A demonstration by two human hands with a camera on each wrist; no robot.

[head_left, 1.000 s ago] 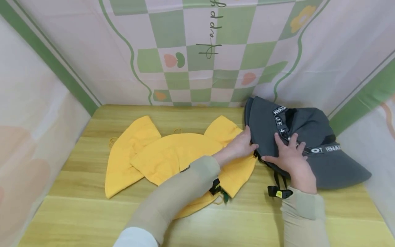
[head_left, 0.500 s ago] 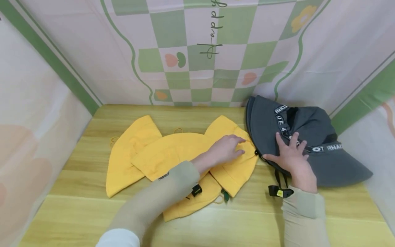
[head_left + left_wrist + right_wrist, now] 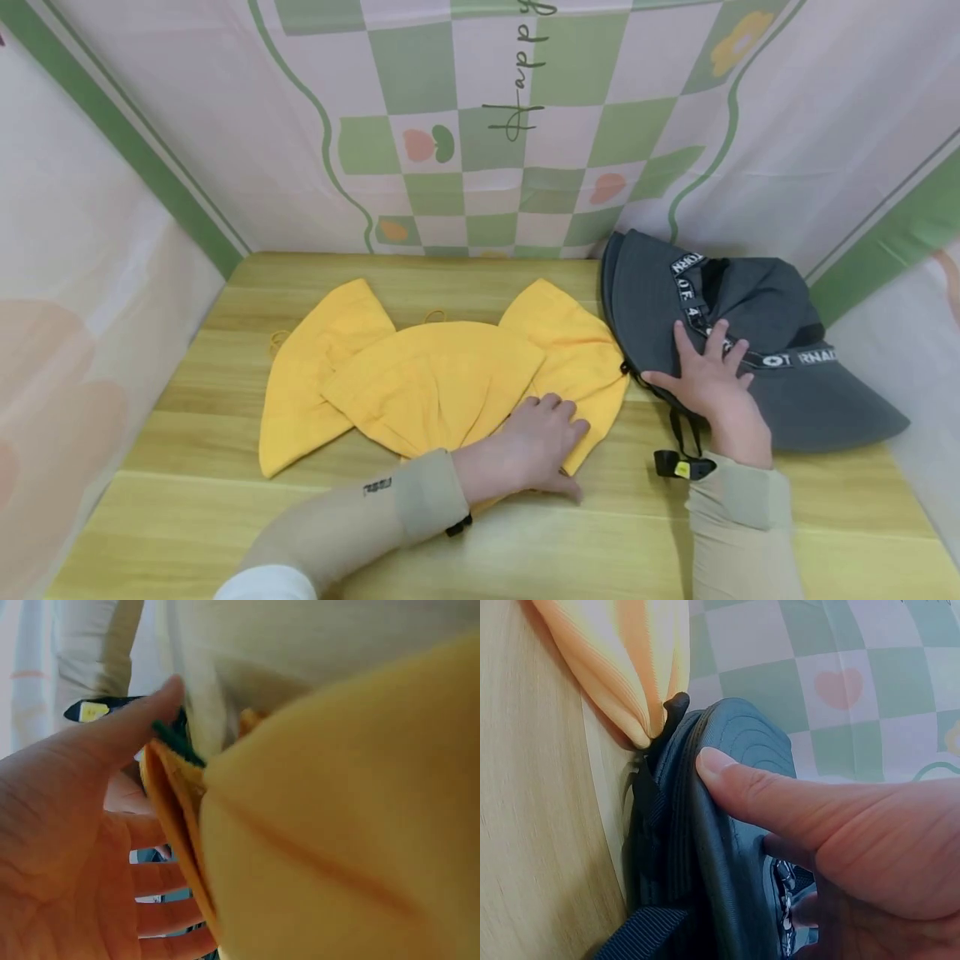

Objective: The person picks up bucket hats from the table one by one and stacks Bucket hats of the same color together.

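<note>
Yellow fabric hats, folded flat and fan-shaped, overlap on the wooden table. My left hand lies over their lower right part in the head view. In the left wrist view its thumb is stretched out, and its fairly straight fingers pass by the edge of a yellow hat, next to a small green tab. On the right, my right hand rests with spread fingers on the dark grey bucket hat, which has a lettered black band. Its thumb touches the brim in the right wrist view.
A black strap with a buckle hangs from the grey hat onto the table. The grey hat's brim meets the rightmost yellow hat. Behind the table hangs a checkered green-and-white cloth; patterned cloth also stands at both sides.
My left hand has moved from the grey hat's edge down and left, across the yellow hats to their lower side. My right hand stays spread on the grey hat.
</note>
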